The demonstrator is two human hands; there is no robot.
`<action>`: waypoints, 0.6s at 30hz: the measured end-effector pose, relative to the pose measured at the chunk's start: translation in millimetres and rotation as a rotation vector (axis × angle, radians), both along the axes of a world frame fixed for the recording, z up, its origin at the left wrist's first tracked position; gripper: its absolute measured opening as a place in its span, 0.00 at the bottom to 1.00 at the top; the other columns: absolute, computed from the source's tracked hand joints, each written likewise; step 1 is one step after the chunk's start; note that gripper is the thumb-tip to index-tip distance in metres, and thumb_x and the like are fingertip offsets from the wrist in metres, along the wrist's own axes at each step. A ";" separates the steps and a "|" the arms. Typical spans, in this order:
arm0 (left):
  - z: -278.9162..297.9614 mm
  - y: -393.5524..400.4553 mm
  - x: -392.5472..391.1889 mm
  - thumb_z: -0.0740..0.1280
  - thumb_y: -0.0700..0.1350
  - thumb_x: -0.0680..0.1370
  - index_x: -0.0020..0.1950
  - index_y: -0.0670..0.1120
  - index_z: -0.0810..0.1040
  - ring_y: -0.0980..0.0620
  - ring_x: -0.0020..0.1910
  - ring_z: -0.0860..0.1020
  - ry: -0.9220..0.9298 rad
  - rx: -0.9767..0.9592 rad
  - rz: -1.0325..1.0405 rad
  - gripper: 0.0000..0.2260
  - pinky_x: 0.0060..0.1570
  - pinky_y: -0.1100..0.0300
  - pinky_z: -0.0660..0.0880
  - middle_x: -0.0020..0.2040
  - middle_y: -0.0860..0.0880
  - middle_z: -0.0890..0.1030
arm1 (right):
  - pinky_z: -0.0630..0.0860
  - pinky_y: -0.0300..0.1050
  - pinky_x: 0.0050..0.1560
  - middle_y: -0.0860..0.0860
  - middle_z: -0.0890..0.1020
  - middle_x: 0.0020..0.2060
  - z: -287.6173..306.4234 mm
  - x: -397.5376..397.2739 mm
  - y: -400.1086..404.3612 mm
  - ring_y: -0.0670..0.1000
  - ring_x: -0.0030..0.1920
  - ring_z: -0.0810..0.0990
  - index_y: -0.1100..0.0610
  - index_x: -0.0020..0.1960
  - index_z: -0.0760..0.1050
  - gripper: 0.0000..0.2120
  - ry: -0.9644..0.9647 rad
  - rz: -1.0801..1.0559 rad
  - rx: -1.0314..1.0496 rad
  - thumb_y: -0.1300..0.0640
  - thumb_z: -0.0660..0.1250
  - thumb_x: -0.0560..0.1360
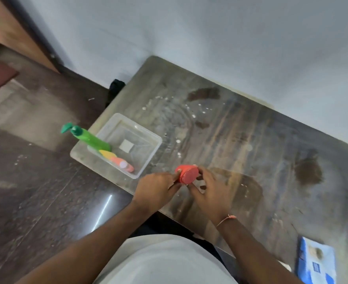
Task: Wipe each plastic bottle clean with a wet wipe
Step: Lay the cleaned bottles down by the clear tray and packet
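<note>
Here, at the centre of the frame, both hands hold a small red bottle [187, 174] just above the near edge of the bench [251, 140]. The left hand [155, 190] pinches it from the left with curled fingers, and the right hand [211, 191] curls round its right side; its flat round end faces the camera. To the left of the hands a clear plastic tub [148, 152] sits on the bench corner, holding a green pump bottle [89, 137] leaning against its left rim, with a yellow and orange bottle [118, 159] beside it. A blue wet wipe pack [315, 261] lies at the lower right of the frame, well apart from the hands.
</note>
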State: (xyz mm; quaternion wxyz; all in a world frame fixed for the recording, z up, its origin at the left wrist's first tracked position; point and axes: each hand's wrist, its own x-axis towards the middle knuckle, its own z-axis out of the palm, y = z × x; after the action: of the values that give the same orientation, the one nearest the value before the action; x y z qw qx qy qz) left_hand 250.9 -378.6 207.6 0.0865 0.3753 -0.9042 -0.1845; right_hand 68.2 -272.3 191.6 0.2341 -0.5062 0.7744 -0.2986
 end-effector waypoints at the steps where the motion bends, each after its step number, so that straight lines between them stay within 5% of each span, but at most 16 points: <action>1: -1.9 -9.3 13.8 0.65 0.62 0.81 0.64 0.59 0.82 0.47 0.36 0.83 0.019 -0.025 0.017 0.16 0.29 0.56 0.75 0.40 0.52 0.84 | 0.83 0.47 0.54 0.43 0.83 0.63 1.9 11.2 -14.8 0.44 0.58 0.83 0.45 0.72 0.74 0.25 -0.016 0.023 0.001 0.44 0.76 0.78; 4: 0.0 -31.1 49.7 0.73 0.60 0.78 0.62 0.60 0.84 0.52 0.31 0.81 -0.011 -0.087 0.072 0.14 0.26 0.62 0.63 0.36 0.55 0.83 | 0.83 0.46 0.55 0.42 0.83 0.63 4.9 38.8 -50.3 0.44 0.58 0.83 0.46 0.72 0.74 0.26 -0.035 0.092 0.005 0.44 0.76 0.78; 10: -15.6 -54.4 100.4 0.64 0.65 0.79 0.60 0.61 0.86 0.48 0.32 0.82 0.146 -0.026 0.259 0.17 0.25 0.56 0.76 0.37 0.54 0.85 | 0.81 0.41 0.54 0.40 0.83 0.63 6.0 82.4 -93.3 0.42 0.58 0.82 0.43 0.70 0.75 0.24 -0.035 0.159 0.031 0.44 0.77 0.77; 15: -29.0 -63.9 124.0 0.77 0.61 0.75 0.57 0.64 0.86 0.52 0.32 0.83 0.087 0.020 0.294 0.12 0.28 0.61 0.73 0.37 0.56 0.86 | 0.82 0.44 0.53 0.37 0.83 0.61 -3.2 100.6 -110.8 0.41 0.56 0.83 0.42 0.69 0.74 0.23 -0.029 0.220 0.076 0.46 0.77 0.77; 18: -38.3 -67.2 131.5 0.70 0.64 0.77 0.55 0.64 0.87 0.54 0.31 0.82 0.084 0.018 0.314 0.11 0.27 0.61 0.73 0.36 0.58 0.85 | 0.83 0.44 0.52 0.37 0.83 0.59 -9.0 108.0 -115.9 0.41 0.55 0.82 0.41 0.68 0.74 0.23 -0.013 0.236 0.114 0.47 0.77 0.76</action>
State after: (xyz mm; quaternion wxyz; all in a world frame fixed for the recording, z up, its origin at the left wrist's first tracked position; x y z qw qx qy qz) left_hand 382.5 -445.7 169.4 0.1486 0.5046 -0.8284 -0.1922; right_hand 176.2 -388.2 182.6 0.3010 -0.5776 0.7237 -0.2281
